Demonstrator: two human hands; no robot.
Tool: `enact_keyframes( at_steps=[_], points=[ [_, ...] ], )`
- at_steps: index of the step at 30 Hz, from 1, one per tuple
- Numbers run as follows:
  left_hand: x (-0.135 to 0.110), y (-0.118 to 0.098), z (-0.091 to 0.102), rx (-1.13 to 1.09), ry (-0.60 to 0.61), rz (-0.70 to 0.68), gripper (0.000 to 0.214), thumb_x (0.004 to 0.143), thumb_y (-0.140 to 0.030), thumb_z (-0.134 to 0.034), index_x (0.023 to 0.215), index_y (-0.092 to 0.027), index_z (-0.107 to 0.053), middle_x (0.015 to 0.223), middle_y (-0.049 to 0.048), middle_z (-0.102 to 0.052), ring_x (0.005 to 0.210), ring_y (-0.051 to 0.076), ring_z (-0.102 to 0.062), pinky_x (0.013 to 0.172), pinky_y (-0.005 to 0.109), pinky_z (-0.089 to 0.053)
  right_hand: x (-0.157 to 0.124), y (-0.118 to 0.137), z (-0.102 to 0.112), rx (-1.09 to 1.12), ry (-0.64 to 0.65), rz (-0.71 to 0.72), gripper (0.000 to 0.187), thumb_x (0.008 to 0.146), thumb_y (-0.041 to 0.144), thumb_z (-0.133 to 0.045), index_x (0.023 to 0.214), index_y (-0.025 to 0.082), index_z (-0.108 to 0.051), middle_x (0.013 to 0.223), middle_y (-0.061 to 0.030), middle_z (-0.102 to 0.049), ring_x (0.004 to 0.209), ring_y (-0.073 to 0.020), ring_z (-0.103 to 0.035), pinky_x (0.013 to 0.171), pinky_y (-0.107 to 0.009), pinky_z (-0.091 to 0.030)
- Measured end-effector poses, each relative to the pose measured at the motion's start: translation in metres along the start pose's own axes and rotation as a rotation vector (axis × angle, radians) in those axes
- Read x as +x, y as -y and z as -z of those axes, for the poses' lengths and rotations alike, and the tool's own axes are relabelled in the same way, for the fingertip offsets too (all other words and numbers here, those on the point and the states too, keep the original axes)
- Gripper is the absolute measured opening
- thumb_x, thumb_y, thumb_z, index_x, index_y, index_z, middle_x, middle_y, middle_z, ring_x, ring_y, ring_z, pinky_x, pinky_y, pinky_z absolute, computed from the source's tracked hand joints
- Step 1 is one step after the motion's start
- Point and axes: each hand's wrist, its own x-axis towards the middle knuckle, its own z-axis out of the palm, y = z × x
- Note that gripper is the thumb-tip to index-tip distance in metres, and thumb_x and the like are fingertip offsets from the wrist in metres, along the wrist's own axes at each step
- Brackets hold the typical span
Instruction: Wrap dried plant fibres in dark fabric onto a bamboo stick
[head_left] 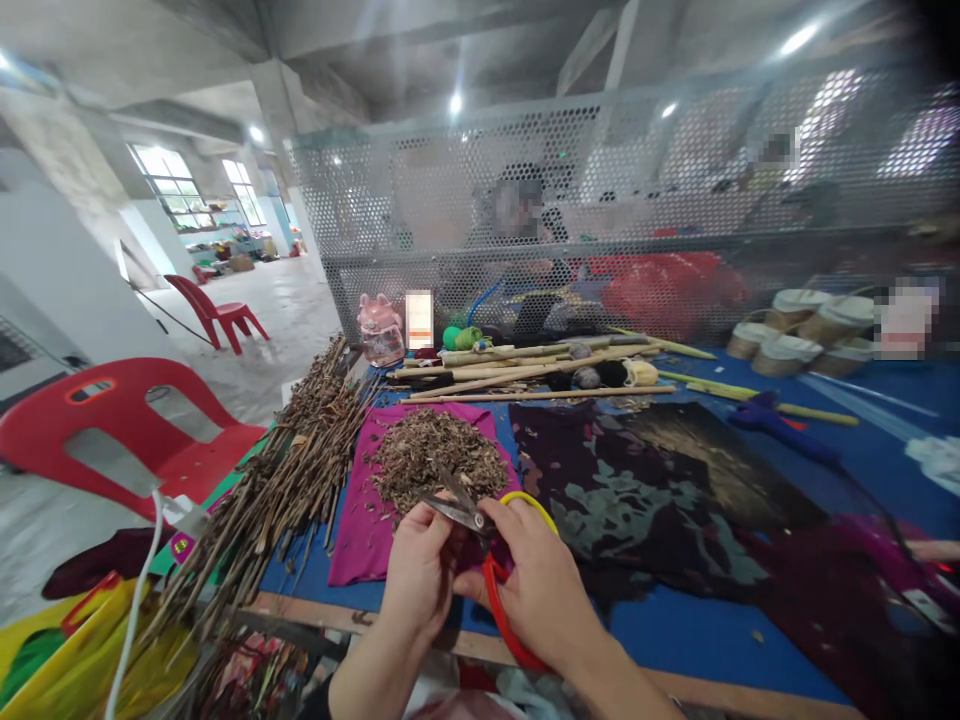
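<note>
My right hand (544, 575) grips a pair of scissors (501, 610) with one red and one yellow handle loop. The blades are parted and point up and to the left. My left hand (420, 570) is closed in a pinch right beside the lower blade; whatever its fingers hold is hidden. Just beyond both hands, a heap of small brown plant bits (439, 455) lies on a magenta cloth (349, 555). To the left rests a big bundle of dry brown stalks (300, 460).
Bamboo-like sticks (525, 372) and yarn balls lie along the back, before a perforated metal screen (450, 190). On the right are dark patterned cloth (622, 500), a blue-handled tool (780, 425) and several tubs (784, 352). A red chair (127, 400) stands at left.
</note>
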Motion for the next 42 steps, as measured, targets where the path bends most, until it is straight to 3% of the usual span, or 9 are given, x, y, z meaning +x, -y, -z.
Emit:
enact_keyframes(
  at_steps=[9,16,23,29,33,37,40,42],
  points=[
    [-0.003,0.001,-0.003,0.032,-0.033,-0.008,0.028,0.057,-0.028,-0.079,0.073,-0.013,-0.062,0.066,-0.0004,-0.065,0.058,0.008,-0.056,0.061,0.019,-0.045,-0.003,-0.007,-0.007,0.069,-0.009,0.002,0.058,0.070,0.055,-0.062,0.113,0.017,-0.053,0.092,-0.0097,-0.060,0.081,-0.0234,-0.058,0.070,-0.034,-0.048],
    [-0.006,0.004,0.002,0.087,-0.104,-0.014,0.033,0.057,-0.033,-0.079,0.074,-0.013,-0.059,0.060,-0.0027,-0.061,0.048,0.006,-0.050,0.049,0.015,-0.037,-0.006,-0.001,-0.003,0.044,0.048,-0.047,0.052,0.071,0.053,-0.062,0.108,0.018,-0.056,0.091,-0.0093,-0.062,0.081,-0.0231,-0.060,0.071,-0.033,-0.048],
    [-0.008,0.006,0.011,0.141,-0.072,-0.098,0.025,0.065,-0.033,-0.073,0.076,-0.014,-0.061,0.070,0.0006,-0.066,0.064,0.011,-0.059,0.065,0.021,-0.045,-0.005,0.012,-0.004,-0.065,0.016,-0.022,0.058,0.067,0.055,-0.064,0.110,0.017,-0.054,0.091,-0.0103,-0.061,0.083,-0.0254,-0.059,0.070,-0.035,-0.048],
    [-0.010,0.003,0.013,0.216,-0.068,-0.090,0.026,0.065,-0.036,-0.072,0.077,-0.015,-0.062,0.072,0.0001,-0.067,0.063,0.011,-0.058,0.064,0.021,-0.045,0.005,0.021,-0.003,-0.088,-0.001,0.016,0.056,0.065,0.054,-0.066,0.106,0.018,-0.056,0.088,-0.0089,-0.060,0.080,-0.0248,-0.058,0.068,-0.035,-0.048],
    [-0.004,-0.015,0.017,0.449,-0.032,-0.066,0.028,0.063,-0.037,-0.073,0.071,-0.012,-0.063,0.064,0.0003,-0.064,0.056,0.009,-0.054,0.057,0.019,-0.043,0.008,0.012,0.004,-0.088,0.013,-0.041,0.053,0.067,0.050,-0.064,0.108,0.018,-0.055,0.093,-0.0094,-0.062,0.085,-0.0251,-0.060,0.072,-0.036,-0.049],
    [-0.009,-0.061,0.033,0.665,-0.057,-0.144,0.031,0.066,-0.040,-0.069,0.079,-0.013,-0.063,0.064,0.0001,-0.062,0.057,0.010,-0.054,0.056,0.020,-0.042,0.003,-0.008,0.015,-0.069,-0.061,-0.104,0.050,0.071,0.045,-0.061,0.112,0.017,-0.052,0.103,-0.0102,-0.062,0.088,-0.0234,-0.061,0.075,-0.034,-0.049],
    [-0.020,-0.097,0.045,1.014,-0.007,-0.172,0.030,0.071,-0.040,-0.064,0.087,-0.015,-0.067,0.068,0.0015,-0.065,0.060,0.012,-0.054,0.057,0.021,-0.041,-0.001,-0.020,0.019,-0.062,-0.091,-0.143,0.051,0.072,0.043,-0.060,0.115,0.018,-0.050,0.104,-0.0098,-0.062,0.084,-0.0218,-0.062,0.072,-0.032,-0.050],
    [-0.020,-0.107,0.048,1.233,-0.061,-0.274,0.024,0.073,-0.038,-0.061,0.083,-0.017,-0.068,0.073,0.0028,-0.067,0.066,0.015,-0.056,0.062,0.023,-0.041,-0.002,-0.022,0.020,-0.077,-0.074,-0.167,0.051,0.072,0.042,-0.060,0.116,0.018,-0.050,0.103,-0.0097,-0.062,0.083,-0.0217,-0.062,0.071,-0.032,-0.050]
  ],
)
